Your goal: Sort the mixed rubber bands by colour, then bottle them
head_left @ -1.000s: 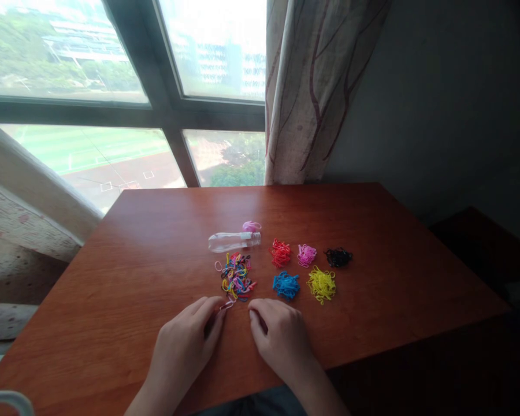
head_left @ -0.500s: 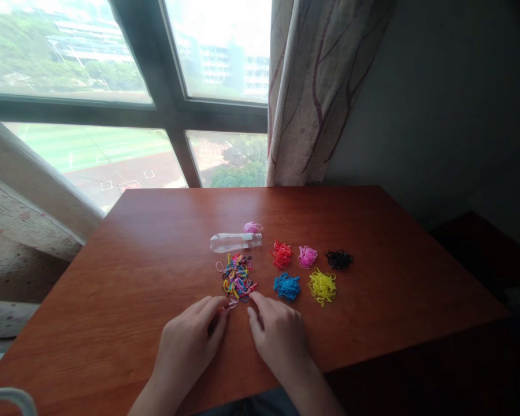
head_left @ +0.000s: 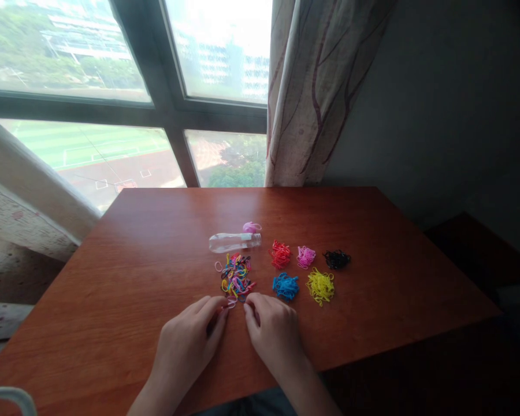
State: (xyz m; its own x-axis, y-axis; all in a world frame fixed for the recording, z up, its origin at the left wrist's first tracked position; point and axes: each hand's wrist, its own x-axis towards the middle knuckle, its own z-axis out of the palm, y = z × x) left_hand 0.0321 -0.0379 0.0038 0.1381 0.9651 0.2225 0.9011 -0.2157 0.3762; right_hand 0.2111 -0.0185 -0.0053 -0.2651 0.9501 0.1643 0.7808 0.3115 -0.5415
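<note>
1. The left hand [head_left: 186, 341] lies low on the bench [head_left: 112, 277] with its fingers curled. Its grip is narrow, thumb and forefinger close together at a pale pink band [head_left: 229, 304]. I cannot tell whether the band is pinched or only touched.
2. The right hand [head_left: 272, 334] rests just beside the left hand, knuckles up. Its grip is nearly closed, the fingertips [head_left: 248, 300] at the near edge of the mixed heap of bands [head_left: 236, 276]. Whether it holds anything is hidden.
3. The mixed heap lies just beyond both hands, between their fingertips and a clear bottle [head_left: 234, 242] lying on its side.
4. A pink cap [head_left: 252, 227] sits just behind the bottle's neck.
5. To the right of the heap lie sorted piles, each apart from the others: red [head_left: 280, 254], pink [head_left: 306, 256] and black [head_left: 337, 259] in the far row, blue [head_left: 285, 285] and yellow [head_left: 320, 286] nearer.
</note>
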